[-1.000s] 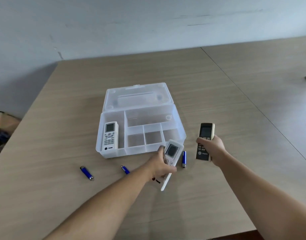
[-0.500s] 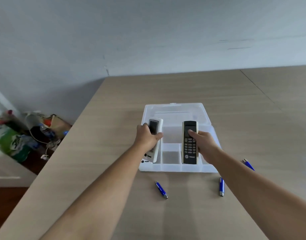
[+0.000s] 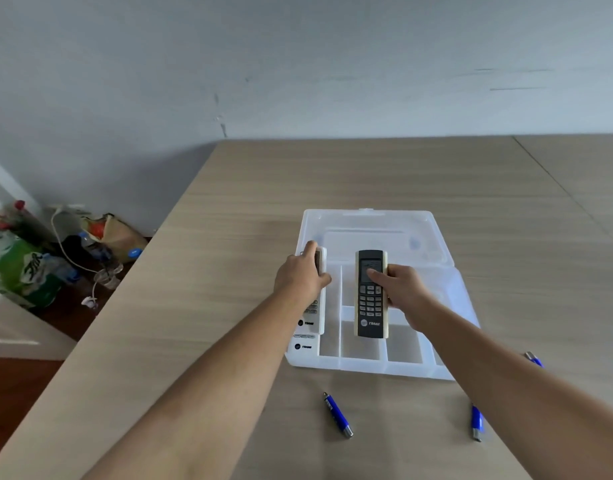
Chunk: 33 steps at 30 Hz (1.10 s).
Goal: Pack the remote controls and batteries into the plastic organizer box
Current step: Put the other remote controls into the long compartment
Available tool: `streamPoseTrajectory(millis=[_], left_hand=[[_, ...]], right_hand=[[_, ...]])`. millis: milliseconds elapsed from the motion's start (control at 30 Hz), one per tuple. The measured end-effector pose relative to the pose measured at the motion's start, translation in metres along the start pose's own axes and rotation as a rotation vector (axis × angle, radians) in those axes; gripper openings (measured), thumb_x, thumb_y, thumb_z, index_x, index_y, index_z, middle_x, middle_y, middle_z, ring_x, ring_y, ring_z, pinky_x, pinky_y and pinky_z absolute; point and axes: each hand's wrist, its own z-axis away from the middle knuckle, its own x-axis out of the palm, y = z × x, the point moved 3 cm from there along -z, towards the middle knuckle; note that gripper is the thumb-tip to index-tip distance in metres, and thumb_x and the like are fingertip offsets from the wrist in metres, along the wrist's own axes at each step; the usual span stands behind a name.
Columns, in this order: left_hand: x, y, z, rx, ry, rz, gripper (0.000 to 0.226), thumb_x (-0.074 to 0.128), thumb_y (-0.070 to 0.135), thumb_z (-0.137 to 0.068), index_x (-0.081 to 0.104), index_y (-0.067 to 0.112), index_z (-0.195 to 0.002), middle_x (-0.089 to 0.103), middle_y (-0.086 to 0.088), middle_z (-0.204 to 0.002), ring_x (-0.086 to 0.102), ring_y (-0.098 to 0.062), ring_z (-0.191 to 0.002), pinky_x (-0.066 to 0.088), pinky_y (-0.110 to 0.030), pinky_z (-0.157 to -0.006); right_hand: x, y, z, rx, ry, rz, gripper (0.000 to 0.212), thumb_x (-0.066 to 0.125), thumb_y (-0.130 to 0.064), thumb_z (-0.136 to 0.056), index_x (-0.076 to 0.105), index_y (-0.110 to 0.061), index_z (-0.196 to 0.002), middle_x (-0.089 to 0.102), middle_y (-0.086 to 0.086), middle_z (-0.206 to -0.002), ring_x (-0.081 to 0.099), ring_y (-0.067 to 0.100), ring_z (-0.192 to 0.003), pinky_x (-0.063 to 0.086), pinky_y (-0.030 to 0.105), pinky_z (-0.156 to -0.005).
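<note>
A clear plastic organizer box [image 3: 367,367] lies open on the wooden table [image 3: 229,237], its lid [image 3: 367,223] folded back flat. My left hand [image 3: 300,277] grips a white remote [image 3: 315,320] over the box's long left compartment, on top of another white remote [image 3: 303,346] lying there. My right hand [image 3: 400,292] holds a black remote [image 3: 370,299] above the middle compartments. Three blue batteries lie on the table in front of the box: one at the centre [image 3: 337,414], one to the right [image 3: 476,422], one partly hidden by my right forearm [image 3: 533,359].
The table's left edge runs diagonally; below it on the floor sit bags, bottles and a white cable [image 3: 55,258]. A grey wall rises behind the table. A seam [image 3: 554,188] divides the tabletop at the right.
Both hands carried their remotes from the table over the box. The left one has come down onto the remote in the left compartment; the black remote is over the middle compartments. My view swung left.
</note>
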Motion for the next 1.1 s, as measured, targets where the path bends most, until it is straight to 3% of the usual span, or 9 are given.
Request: streamPoseTrajectory(millis=[200,333,400,500,633,700,833,933,1100], left_hand=[[0.024,-0.013,-0.003,-0.047,-0.175,-0.281,0.06,0.062,0.043,-0.08,0.041,0.023,-0.133,0.049,-0.012,-0.13,0.061,-0.032,-0.105,0.045,-0.034,-0.073],[0.036,-0.019,-0.003,0.023,-0.148,-0.497,0.064,0.058,0.054,-0.079,0.047,0.022,-0.133,0.038,-0.012,-0.145,0.038,-0.03,-0.132,0.036,-0.041,-0.1],[0.037,-0.025,-0.004,0.023,-0.166,-0.514,0.067,0.055,0.058,-0.081,0.045,0.023,-0.137,0.02,-0.011,-0.158,0.024,-0.03,-0.143,0.026,-0.045,-0.11],[0.039,-0.036,-0.005,-0.034,-0.275,-0.416,0.073,0.049,0.064,-0.083,0.033,0.033,-0.146,0.005,-0.007,-0.163,0.02,-0.029,-0.146,0.024,-0.047,-0.112],[0.04,-0.047,-0.004,-0.062,-0.341,-0.263,0.072,0.04,0.067,-0.088,0.019,0.04,-0.151,0.011,-0.005,-0.161,0.03,-0.029,-0.143,0.031,-0.045,-0.109],[0.036,-0.052,-0.002,-0.041,-0.322,-0.208,0.067,0.038,0.063,-0.091,0.02,0.04,-0.151,0.016,-0.005,-0.159,0.036,-0.029,-0.14,0.036,-0.046,-0.106],[0.031,-0.063,-0.003,-0.045,-0.358,-0.1,0.062,0.045,0.057,-0.091,0.028,0.036,-0.148,0.038,-0.003,-0.145,0.052,-0.028,-0.126,0.046,-0.041,-0.098],[0.031,-0.062,-0.003,-0.011,-0.369,-0.061,0.058,0.046,0.048,-0.094,0.034,0.027,-0.147,0.056,-0.005,-0.134,0.058,-0.027,-0.118,0.049,-0.04,-0.095],[0.029,-0.066,0.001,-0.012,-0.305,-0.094,0.05,0.037,0.036,-0.1,0.034,0.024,-0.149,0.063,-0.008,-0.129,0.061,-0.031,-0.116,0.05,-0.04,-0.093]], right_hand=[[0.005,0.011,-0.013,0.03,-0.004,0.005,0.02,0.062,-0.023,-0.089,0.062,-0.007,-0.075,0.067,0.011,-0.078,0.061,0.027,-0.073,0.051,0.043,-0.078],[0.006,0.014,-0.016,0.042,0.028,-0.02,0.024,0.064,-0.024,-0.086,0.064,0.0,-0.084,0.066,0.013,-0.079,0.06,0.026,-0.071,0.052,0.041,-0.076],[0.007,0.013,-0.018,0.037,0.06,0.005,0.029,0.066,-0.025,-0.084,0.065,0.004,-0.088,0.068,0.018,-0.08,0.062,0.026,-0.071,0.055,0.046,-0.079],[0.009,0.004,-0.018,-0.019,0.091,0.112,0.018,0.066,-0.024,-0.082,0.063,-0.007,-0.085,0.07,0.016,-0.082,0.065,0.029,-0.072,0.057,0.047,-0.076],[0.023,-0.015,-0.019,-0.122,0.073,0.249,0.039,0.063,-0.021,-0.084,0.05,-0.02,-0.121,0.065,0.01,-0.091,0.061,0.024,-0.072,0.049,0.027,-0.056],[0.035,-0.023,-0.021,-0.175,0.07,0.345,0.048,0.062,-0.02,-0.085,0.044,-0.022,-0.129,0.062,0.01,-0.094,0.059,0.024,-0.073,0.044,0.026,-0.054],[0.064,-0.03,-0.023,-0.227,0.034,0.586,0.04,0.057,-0.016,-0.086,0.045,-0.017,-0.125,0.055,0.008,-0.091,0.061,0.031,-0.08,0.051,0.035,-0.064],[0.078,-0.024,-0.025,-0.218,0.03,0.706,0.032,0.053,-0.012,-0.086,0.049,-0.012,-0.117,0.052,0.004,-0.087,0.054,0.03,-0.078,0.046,0.034,-0.064],[0.093,-0.007,-0.027,-0.177,0.031,0.792,0.023,0.048,-0.008,-0.083,0.051,-0.008,-0.106,0.062,0.012,-0.092,0.052,0.031,-0.075,0.043,0.032,-0.063]])
